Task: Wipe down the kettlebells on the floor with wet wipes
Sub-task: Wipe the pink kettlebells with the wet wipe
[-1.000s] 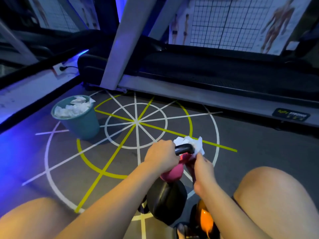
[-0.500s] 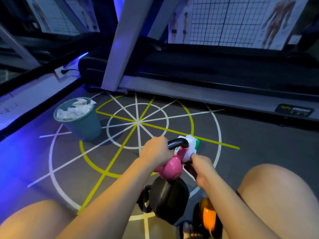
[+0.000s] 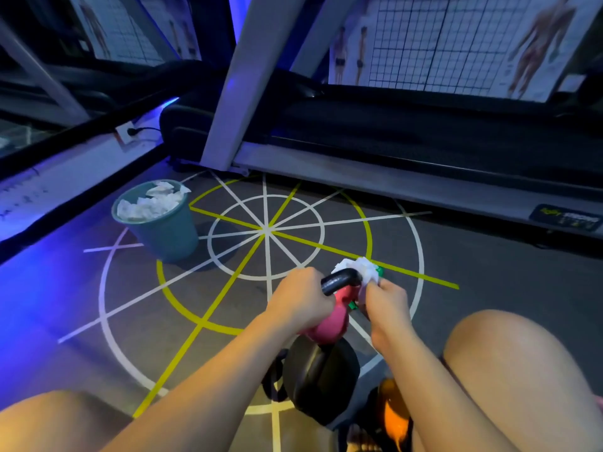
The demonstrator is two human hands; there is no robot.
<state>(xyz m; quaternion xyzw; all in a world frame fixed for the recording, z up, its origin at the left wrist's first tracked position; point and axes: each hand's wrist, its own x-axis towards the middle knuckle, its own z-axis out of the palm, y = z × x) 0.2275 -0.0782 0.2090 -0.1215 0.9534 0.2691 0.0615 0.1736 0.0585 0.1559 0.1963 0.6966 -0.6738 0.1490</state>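
Gripping the black handle (image 3: 339,280) of the pink kettlebell (image 3: 329,327), the left hand (image 3: 298,300) is seen curled tight round the handle's left end; the right hand (image 3: 386,300) is closed on a crumpled white wipe (image 3: 362,270), which is pressed against the handle's right bend; the pink kettlebell is held tilted at the near centre of the scene, its body just beyond a black kettlebell (image 3: 321,370), though whether the two are touching cannot be told; an orange kettlebell (image 3: 393,415) is partly seen at the near right, beside the right forearm; something green (image 3: 380,272) is glimpsed behind the wipe, too hidden to be named; a teal bin (image 3: 163,230) filled with used white wipes (image 3: 150,202) is stood at the far left on the grey floor (image 3: 489,288), which is marked with white and yellow lines; a treadmill (image 3: 391,132) is set along the far side.
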